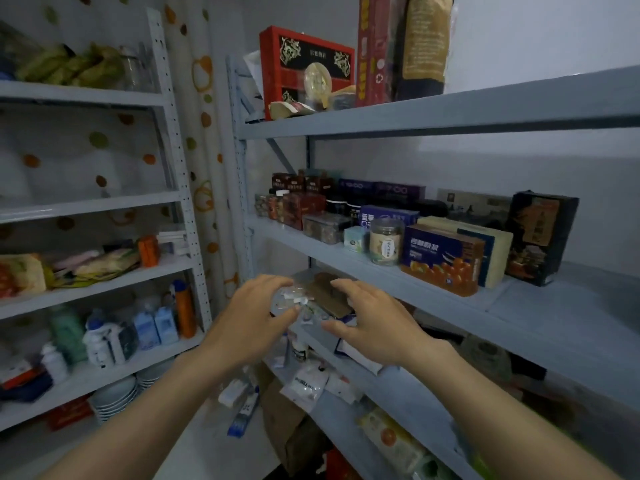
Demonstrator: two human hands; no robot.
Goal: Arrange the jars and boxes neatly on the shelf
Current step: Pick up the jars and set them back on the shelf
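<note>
Head view: a clear crinkly packet [298, 303] is cupped between the left hand [250, 320] and right hand [375, 318], fingers spread, firm contact not discernible. It is judged light and soft, best supported from both sides. Jars and boxes [440, 258] stand above-right.

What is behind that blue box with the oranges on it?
Behind the blue box with oranges stand a flat dark blue box and a cream box, upright like books. The blue box hides their lower fronts, so their labels cannot be read.
</note>
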